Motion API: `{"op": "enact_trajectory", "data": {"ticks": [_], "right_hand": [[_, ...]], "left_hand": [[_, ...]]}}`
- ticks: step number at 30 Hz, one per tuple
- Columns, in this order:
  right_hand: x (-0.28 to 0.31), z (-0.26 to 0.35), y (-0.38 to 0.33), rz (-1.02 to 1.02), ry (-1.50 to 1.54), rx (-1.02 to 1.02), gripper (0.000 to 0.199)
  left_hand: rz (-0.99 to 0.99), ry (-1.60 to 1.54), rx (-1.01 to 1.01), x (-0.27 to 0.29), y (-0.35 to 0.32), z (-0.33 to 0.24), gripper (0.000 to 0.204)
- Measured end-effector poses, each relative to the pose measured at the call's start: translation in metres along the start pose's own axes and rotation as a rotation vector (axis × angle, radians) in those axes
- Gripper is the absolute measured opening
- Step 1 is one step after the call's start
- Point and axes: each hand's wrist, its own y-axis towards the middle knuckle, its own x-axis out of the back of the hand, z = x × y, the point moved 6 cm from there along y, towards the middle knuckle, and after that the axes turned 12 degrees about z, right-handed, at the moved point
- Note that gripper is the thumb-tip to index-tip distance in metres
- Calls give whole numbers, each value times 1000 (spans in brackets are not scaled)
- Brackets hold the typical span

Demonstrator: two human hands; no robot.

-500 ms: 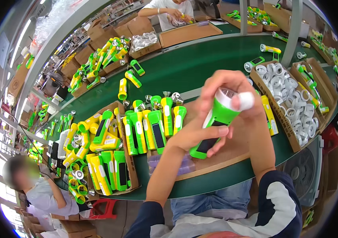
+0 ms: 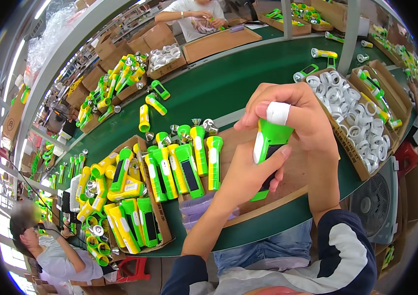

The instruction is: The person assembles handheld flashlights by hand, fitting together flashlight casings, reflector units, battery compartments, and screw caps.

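Note:
A green flashlight (image 2: 272, 133) with a dark panel on its side is held upright and slightly tilted in front of me. My left hand (image 2: 249, 172) is wrapped around its body, thumb along the side. Over its head end closes my right hand (image 2: 303, 110), whose thumb wears a white wrap (image 2: 278, 113); the flashlight's top is hidden under those fingers. To the left of my hands, several yellow and green flashlights (image 2: 187, 169) lie in a row on a cardboard tray (image 2: 295, 179), loose reflector cups (image 2: 210, 126) at their far ends. Purple plastic sleeves (image 2: 196, 206) lie near my left forearm.
A carton of white rings (image 2: 354, 123) stands at my right, a carton of flashlight parts (image 2: 383, 96) beyond it. Another carton (image 2: 162, 214) heaped with flashlights is at my left. Metal posts (image 2: 350, 37) rise from the green table (image 2: 209, 73). Co-workers sit across and at left.
My right hand has turned and closed down over the flashlight's head, covering the clear front that showed before. The view has shifted slightly, moving the scene left.

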Motion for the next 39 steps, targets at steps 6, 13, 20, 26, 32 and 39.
{"op": "enact_trajectory", "data": {"ticks": [6,13,20,26,32,39], "right_hand": [[-1,9,1,35,-105,-40,21],[-10,-1,0,519,238,127,42],[20,-5,7,301,482,265,48],[24,-3,4,307,392,228,47],[72,-8,-10,-77,-475,-75,48],[263,-51,-123,-624,-1203,-715,55]], "left_hand": [[-142,98,-55,-3,-1,3,22],[273,-268,-64,-20,-1,0,41],[49,72,-106,-9,27,-18,34],[-17,101,-136,-11,25,-16,22],[-201,520,53,27,49,-4,30],[-275,325,38,136,114,34,66]]}}
